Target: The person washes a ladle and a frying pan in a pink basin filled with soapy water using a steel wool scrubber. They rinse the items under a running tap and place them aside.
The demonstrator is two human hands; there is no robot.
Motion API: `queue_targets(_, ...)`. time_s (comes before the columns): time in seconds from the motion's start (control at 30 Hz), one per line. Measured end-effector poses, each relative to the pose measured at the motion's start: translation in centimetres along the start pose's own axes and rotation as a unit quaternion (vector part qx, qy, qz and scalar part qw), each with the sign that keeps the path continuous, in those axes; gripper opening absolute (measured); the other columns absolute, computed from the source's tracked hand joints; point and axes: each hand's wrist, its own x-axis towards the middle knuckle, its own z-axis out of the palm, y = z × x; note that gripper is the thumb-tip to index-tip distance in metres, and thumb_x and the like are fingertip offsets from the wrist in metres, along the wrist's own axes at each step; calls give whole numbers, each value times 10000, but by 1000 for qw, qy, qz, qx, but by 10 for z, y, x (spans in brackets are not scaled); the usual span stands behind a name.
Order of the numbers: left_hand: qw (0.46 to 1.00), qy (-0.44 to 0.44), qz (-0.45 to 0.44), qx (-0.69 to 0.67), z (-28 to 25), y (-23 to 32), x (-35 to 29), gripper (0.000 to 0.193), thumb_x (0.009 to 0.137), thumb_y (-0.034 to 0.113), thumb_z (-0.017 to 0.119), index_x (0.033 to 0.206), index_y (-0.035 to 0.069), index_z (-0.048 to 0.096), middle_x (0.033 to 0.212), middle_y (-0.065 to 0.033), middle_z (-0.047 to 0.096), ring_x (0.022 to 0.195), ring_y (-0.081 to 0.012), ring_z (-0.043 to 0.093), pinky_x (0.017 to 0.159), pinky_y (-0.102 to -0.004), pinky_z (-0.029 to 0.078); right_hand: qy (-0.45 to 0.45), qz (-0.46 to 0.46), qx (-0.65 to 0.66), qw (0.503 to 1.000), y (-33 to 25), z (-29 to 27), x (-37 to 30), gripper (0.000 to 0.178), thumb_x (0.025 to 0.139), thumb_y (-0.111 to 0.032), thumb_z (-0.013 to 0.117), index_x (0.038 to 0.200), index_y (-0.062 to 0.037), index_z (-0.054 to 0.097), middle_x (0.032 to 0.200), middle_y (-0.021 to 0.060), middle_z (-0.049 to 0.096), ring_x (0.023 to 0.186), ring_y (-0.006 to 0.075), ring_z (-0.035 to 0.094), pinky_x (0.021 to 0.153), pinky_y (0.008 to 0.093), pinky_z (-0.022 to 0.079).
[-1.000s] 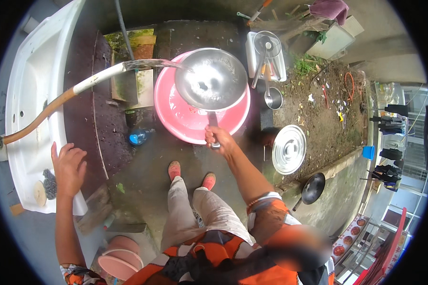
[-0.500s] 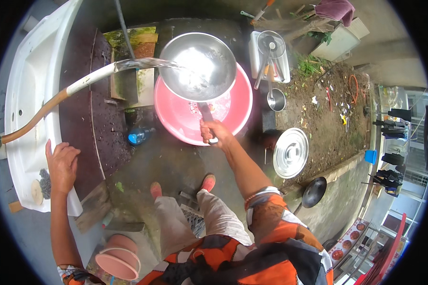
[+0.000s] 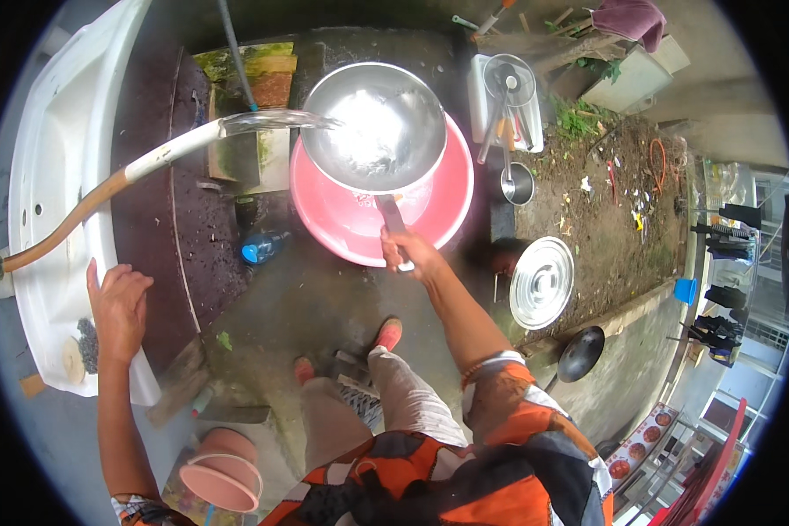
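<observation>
My right hand [image 3: 412, 252] is wrapped round the handle of a shiny metal wok [image 3: 373, 162], which I hold above a pink basin [image 3: 324, 230]. Water [image 3: 280, 119] pours from the white end of a brown hose [image 3: 162, 164] into the wok. Bright glare hides part of the wok's inside. The basin lies partly covered below it, on the wet ground. At the left, my left hand [image 3: 119, 307] lies on the edge of a white sink [image 3: 48, 254], fingers loosely bent, thumb apart, holding nothing.
A blue-capped plastic bottle [image 3: 261, 249] lies left of the basin. To the right are a white tray with a glass lid [image 3: 508, 79], a small pot [image 3: 518, 182], a silver lid [image 3: 542, 282] and a dark wok [image 3: 580, 353]. Pink buckets [image 3: 222, 469] stand at lower left.
The wok has shifted very slightly relative to the basin while water keeps running into it. The whole view has drifted a little. Both hands keep their places.
</observation>
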Motion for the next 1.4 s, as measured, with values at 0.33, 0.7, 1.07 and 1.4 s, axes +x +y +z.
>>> queue_targets(0.33,1000,-10,-13,-20,2,-4,1,208,673,-69,612,833,63,640,855,-61,613,952,-251,568,1076,-520,222,78,-31,-77,993,-14,-14,-25,133,802,-58,573,869,-46,459,584,22,466,401,121,422,388,275,375)
queue_targets(0.7,1000,-12,-17,-17,2,-6,3,205,677,-73,611,826,66,638,840,-52,613,951,-248,569,1083,-511,209,72,-68,-23,995,-23,14,-19,104,811,-81,566,823,-41,471,553,34,452,407,138,428,394,289,381)
queue_targets(1.07,1000,-6,-15,-25,1,-4,10,209,673,-90,601,820,55,634,822,-56,616,951,-256,570,1082,-511,211,90,-63,0,994,-35,11,24,154,822,-68,538,690,-56,460,532,51,463,409,154,429,429,314,378)
queue_targets(1.4,999,-2,-26,-20,1,-3,15,174,673,-54,622,790,68,659,811,-46,630,927,-238,581,1080,-508,230,179,-83,-75,978,-41,0,28,84,824,-94,551,789,-51,488,567,29,459,428,135,439,417,287,390)
